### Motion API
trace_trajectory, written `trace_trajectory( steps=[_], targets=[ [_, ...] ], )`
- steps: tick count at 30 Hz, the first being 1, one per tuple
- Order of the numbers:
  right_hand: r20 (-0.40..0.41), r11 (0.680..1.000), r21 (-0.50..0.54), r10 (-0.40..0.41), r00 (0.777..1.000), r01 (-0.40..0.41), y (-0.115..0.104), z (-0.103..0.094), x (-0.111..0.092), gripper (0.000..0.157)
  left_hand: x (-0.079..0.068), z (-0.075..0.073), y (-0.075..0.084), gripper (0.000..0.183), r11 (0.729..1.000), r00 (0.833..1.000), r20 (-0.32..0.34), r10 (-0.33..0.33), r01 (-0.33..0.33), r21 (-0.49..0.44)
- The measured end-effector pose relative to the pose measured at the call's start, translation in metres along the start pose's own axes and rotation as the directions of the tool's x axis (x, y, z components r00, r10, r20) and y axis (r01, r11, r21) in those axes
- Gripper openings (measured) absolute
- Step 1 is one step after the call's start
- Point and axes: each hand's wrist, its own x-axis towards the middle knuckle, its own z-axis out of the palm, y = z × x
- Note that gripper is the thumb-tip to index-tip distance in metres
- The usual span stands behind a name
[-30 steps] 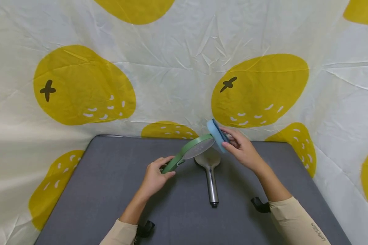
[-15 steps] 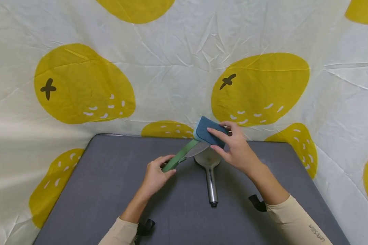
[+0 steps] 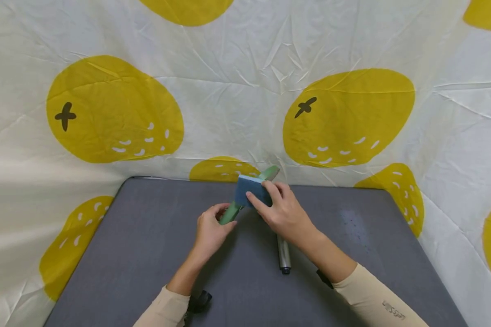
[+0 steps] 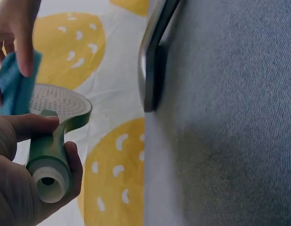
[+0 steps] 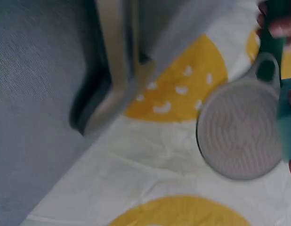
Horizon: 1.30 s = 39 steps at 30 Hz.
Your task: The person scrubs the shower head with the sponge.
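Observation:
My left hand grips the handle of a green shower head, which is held up over the table and tilted away. In the left wrist view, the open threaded end of the handle points at the camera. My right hand pinches a blue sponge between thumb and fingers. The sponge lies across the green back, near where handle and head meet. The right wrist view shows the round grey spray face facing the camera, with the sponge at its edge.
A silver shower head lies on the grey table, its handle showing below my right hand and its head hidden. Small wet-looking specks mark the table at right. A white curtain with yellow fruit hangs behind.
My right hand has moved the sponge left and down from the tip of the green shower head towards its handle. The green shower head has turned so its spray face no longer shows from above.

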Motion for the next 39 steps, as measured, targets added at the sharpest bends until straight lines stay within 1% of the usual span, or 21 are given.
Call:
trace_trajectory(
  steps=[2, 3, 6, 8, 12, 17, 19, 22, 26, 29, 31, 34, 37, 39],
  targets=[
    [0.007, 0.999, -0.027, -0.04, 0.999, 0.04, -0.009, 0.006, -0.002, 0.057, 0.0, 0.001, 0.0, 0.045, 1.0, 1.0, -0.001, 0.005, -0.005, -0.007],
    [0.01, 0.998, -0.022, -0.052, 0.999, 0.052, -0.013, 0.009, -0.003, 0.059, 0.001, 0.002, 0.0, 0.044, 1.0, 1.0, -0.003, 0.004, -0.004, -0.013],
    [0.02, 0.998, 0.018, -0.057, 0.998, 0.057, -0.022, 0.014, -0.005, 0.064, 0.002, 0.003, 0.001, 0.042, 1.0, 1.0, -0.005, -0.001, 0.0, -0.028],
    [0.025, 0.999, 0.023, -0.049, 0.998, 0.049, -0.022, 0.014, -0.005, 0.064, 0.002, 0.003, 0.002, 0.04, 0.999, 1.0, 0.001, 0.0, 0.0, -0.039],
    [0.027, 0.999, -0.01, -0.037, 0.999, 0.037, -0.014, 0.007, -0.001, 0.059, 0.004, 0.003, 0.003, 0.041, 0.997, 1.0, 0.017, 0.014, -0.012, -0.075],
    [0.003, 0.997, -0.068, -0.03, 1.0, 0.031, 0.004, -0.004, 0.008, 0.056, 0.005, 0.003, 0.003, 0.045, 0.994, 0.999, 0.03, 0.016, -0.012, -0.111],
    [-0.007, 0.998, -0.063, -0.001, 1.0, 0.001, 0.014, -0.01, 0.011, 0.057, 0.004, 0.003, 0.003, 0.045, 0.993, 1.0, 0.029, 0.006, -0.002, -0.117],
    [-0.012, 0.997, -0.022, 0.078, 0.997, -0.079, 0.029, -0.017, 0.016, 0.055, 0.004, 0.003, 0.003, 0.045, 0.992, 1.0, 0.009, -0.005, 0.006, -0.124],
    [0.002, 0.979, 0.052, 0.195, 0.981, -0.195, 0.044, -0.023, 0.021, 0.056, 0.004, 0.003, 0.003, 0.045, 0.991, 1.0, -0.01, -0.007, 0.006, -0.131],
    [-0.001, 0.973, 0.071, 0.222, 0.975, -0.222, 0.048, -0.023, 0.021, 0.059, 0.003, 0.002, 0.003, 0.045, 0.99, 1.0, -0.01, -0.011, 0.009, -0.137],
    [-0.017, 0.977, 0.065, 0.204, 0.979, -0.202, 0.044, -0.021, 0.022, 0.058, 0.002, 0.002, 0.002, 0.045, 0.991, 1.0, -0.008, -0.015, 0.014, -0.132],
    [-0.038, 0.992, 0.033, 0.124, 0.992, -0.123, 0.033, -0.016, 0.023, 0.054, 0.003, 0.001, 0.002, 0.044, 0.993, 1.0, -0.011, -0.014, 0.013, -0.114],
    [-0.025, 0.999, -0.036, 0.036, 0.999, -0.037, 0.018, -0.009, 0.021, 0.05, 0.004, 0.0, 0.002, 0.043, 0.996, 1.0, -0.014, -0.001, 0.0, -0.092],
    [0.002, 0.997, -0.078, -0.01, 1.0, 0.01, 0.008, -0.004, 0.019, 0.049, 0.006, 0.001, 0.003, 0.043, 0.996, 1.0, -0.012, 0.01, -0.011, -0.086]
  ],
)
